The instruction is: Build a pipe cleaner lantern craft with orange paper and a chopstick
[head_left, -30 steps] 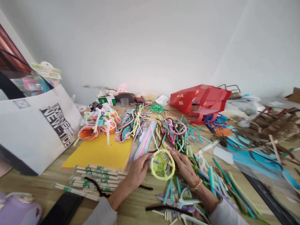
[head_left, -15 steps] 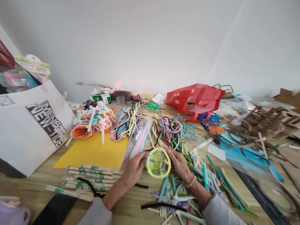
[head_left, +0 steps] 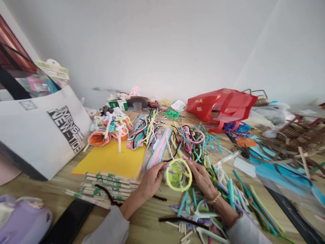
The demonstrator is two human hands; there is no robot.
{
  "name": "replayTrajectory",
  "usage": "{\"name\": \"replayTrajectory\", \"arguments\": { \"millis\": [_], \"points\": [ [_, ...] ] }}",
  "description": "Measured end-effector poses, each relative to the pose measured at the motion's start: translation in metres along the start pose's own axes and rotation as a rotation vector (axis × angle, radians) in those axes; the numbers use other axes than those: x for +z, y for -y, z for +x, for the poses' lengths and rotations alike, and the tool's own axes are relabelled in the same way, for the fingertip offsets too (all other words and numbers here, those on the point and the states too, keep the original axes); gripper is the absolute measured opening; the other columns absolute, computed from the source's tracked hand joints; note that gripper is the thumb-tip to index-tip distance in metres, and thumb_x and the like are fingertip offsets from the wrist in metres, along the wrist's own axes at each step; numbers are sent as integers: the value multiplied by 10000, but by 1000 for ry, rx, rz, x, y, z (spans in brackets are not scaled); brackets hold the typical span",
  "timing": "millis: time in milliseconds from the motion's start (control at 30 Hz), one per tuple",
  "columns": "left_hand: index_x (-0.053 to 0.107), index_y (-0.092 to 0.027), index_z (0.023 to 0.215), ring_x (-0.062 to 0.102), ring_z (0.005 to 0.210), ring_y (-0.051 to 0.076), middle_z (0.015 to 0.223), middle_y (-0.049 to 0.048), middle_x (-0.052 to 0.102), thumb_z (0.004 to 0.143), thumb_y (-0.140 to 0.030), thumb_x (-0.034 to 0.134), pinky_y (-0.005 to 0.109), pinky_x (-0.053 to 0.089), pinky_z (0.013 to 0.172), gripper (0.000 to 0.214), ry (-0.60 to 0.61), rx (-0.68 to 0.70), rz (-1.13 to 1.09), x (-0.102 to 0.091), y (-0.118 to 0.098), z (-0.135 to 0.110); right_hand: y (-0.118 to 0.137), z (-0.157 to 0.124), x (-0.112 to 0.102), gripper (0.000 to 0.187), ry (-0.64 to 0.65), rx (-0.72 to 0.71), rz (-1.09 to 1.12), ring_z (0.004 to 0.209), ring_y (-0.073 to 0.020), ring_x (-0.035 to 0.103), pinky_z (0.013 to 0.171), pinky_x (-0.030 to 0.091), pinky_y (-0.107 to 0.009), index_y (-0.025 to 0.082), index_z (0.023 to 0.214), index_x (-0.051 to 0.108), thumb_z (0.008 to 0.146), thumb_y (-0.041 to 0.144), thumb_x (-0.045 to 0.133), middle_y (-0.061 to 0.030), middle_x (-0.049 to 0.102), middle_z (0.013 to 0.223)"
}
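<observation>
Left hand (head_left: 150, 181) and right hand (head_left: 201, 179), fingers part curled and not closed to a fist, hold a round yellow-green pipe-cleaner ring (head_left: 179, 189) between them, one at each side, neither clearly nearer; being round, it shows no long axis. The light wooden bench (head_left: 142, 230) carries a white printed tote bag (head_left: 35, 135) at far left and a red fabric bag (head_left: 220, 105) beyond the hands. A yellow card sheet (head_left: 109, 161) lies left of the ring. Paper-sleeved wooden chopsticks (head_left: 109, 184) lie nearest the left hand, loose coloured pipe cleaners (head_left: 231, 193) nearest the right. A green fibrous wad (head_left: 174, 174) sits inside the ring.
</observation>
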State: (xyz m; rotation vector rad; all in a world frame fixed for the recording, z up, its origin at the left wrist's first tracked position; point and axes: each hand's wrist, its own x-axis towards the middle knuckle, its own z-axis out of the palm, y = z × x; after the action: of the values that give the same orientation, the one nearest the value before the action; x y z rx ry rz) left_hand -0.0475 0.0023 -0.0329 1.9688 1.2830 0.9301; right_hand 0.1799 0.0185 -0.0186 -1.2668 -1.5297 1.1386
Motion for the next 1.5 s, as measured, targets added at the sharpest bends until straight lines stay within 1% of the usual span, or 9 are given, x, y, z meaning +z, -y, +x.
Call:
{"name": "replayTrajectory", "arguments": {
  "millis": [133,300,467,633,833,1033,1200,1367,1500],
  "points": [
    [531,-185,1306,564,1193,230,1312,109,602,878,-155,445,411,402,1055,438,-17,8,5,2,5,-1,-1,-1,0,498,9,36,18,762,-217,593,630,480,-275,182,721,628,879,610,430,-31,615,637],
    [523,-157,1304,560,1198,230,1317,125,594,870,-134,424,415,404,1054,445,-8,20,23,2,4,-1,-1,0,1,498,7,29,20,683,-185,564,570,448,-256,178,720,620,881,609,430,-42,646,729],
    [565,-181,1249,601,1133,207,1256,92,641,835,-98,429,366,440,1022,444,-7,18,-3,-1,-6,2,-2,1,1,499,7,-13,11,625,-166,522,556,415,-254,179,697,601,888,604,422,-29,615,682],
    [582,-183,1236,613,1111,214,1225,76,664,807,-87,436,370,446,1018,463,-27,-5,-33,-3,-12,3,0,1,1,499,9,1,22,594,-154,494,530,387,-248,173,700,597,890,600,422,-23,589,650],
    [582,-169,1236,622,1102,217,1220,87,665,816,-110,435,372,460,1005,450,-9,2,-40,-3,-9,4,3,-1,3,483,-3,-9,24,549,-135,453,509,348,-249,171,719,590,908,575,405,-19,568,641],
    [580,-163,1245,611,1125,230,1262,99,638,817,-126,438,381,456,1010,452,-13,-9,-14,-2,-4,5,5,-1,3,476,-14,-9,3,505,-117,421,480,313,-238,168,734,581,912,570,401,12,504,569],
    [563,-167,1262,610,1115,213,1261,88,639,805,-110,421,363,445,1017,482,-2,-11,3,-2,-6,5,6,-1,3,485,-3,2,14,482,-106,399,459,281,-229,169,718,558,911,582,394,32,457,537],
    [564,-162,1260,606,1120,228,1261,95,639,827,-142,421,390,442,1018,456,5,-17,5,-3,-9,5,10,-2,3,483,4,-12,30,497,-113,412,471,300,-235,171,721,567,910,582,398,22,486,556],
    [569,-172,1253,597,1142,232,1261,88,641,826,-150,429,391,444,1018,450,8,-8,4,-4,-10,5,11,-2,3,498,4,-10,27,492,-118,409,465,302,-236,179,705,557,896,610,398,26,474,542]
  ]
}}
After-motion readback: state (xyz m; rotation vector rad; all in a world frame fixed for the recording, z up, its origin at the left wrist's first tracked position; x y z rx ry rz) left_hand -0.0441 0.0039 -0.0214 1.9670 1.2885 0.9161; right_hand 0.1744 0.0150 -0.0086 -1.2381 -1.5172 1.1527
